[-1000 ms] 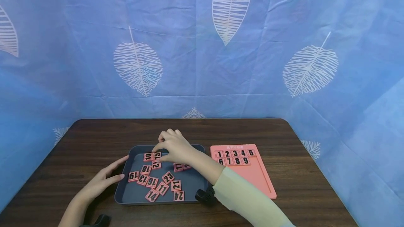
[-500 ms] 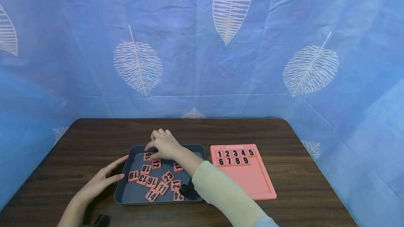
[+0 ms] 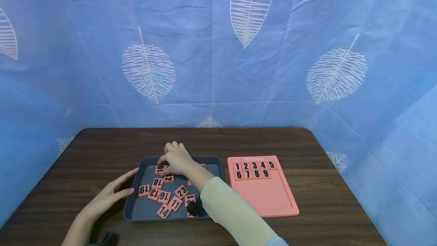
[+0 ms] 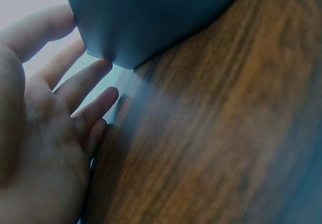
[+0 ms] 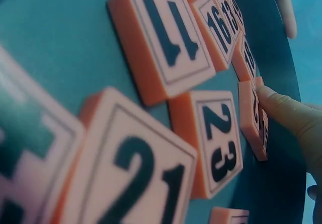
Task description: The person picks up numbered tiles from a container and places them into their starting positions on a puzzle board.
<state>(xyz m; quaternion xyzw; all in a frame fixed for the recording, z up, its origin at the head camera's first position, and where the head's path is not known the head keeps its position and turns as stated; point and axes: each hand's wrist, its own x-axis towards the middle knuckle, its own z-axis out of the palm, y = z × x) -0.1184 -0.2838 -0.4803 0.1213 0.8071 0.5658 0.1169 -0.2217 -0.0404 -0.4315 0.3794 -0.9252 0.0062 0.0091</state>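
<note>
From my remote station I record a brown wood-grain tabletop [image 3: 112, 143] carrying the whole arrangement. A dark grey rectangular tray [image 3: 140, 210] sits on it left of centre; its raised walls, I judge, serve to keep loose pieces from straying. Just beside it, to the right, lies a flat pink board [image 3: 269, 196], near enough, in my assessment, for short transfers. The person's left hand [image 3: 105, 198] touches the tray's left side, fingers apart and clamped on nothing, presumably to steady it. The right hand [image 3: 175, 160] is lowered over the tray's far left part; whether its thumb and index finger are clamped on anything I cannot tell. Pink square tiles with black numerals [image 3: 181, 191] lie scattered in the tray at mixed angles. On the board, tiles 1 to 9 [image 3: 256, 174] run five over four, apparently ordered by number. The tile marked 10 [image 3: 159, 169] lies in the tray, right at the right hand's fingertips.
</note>
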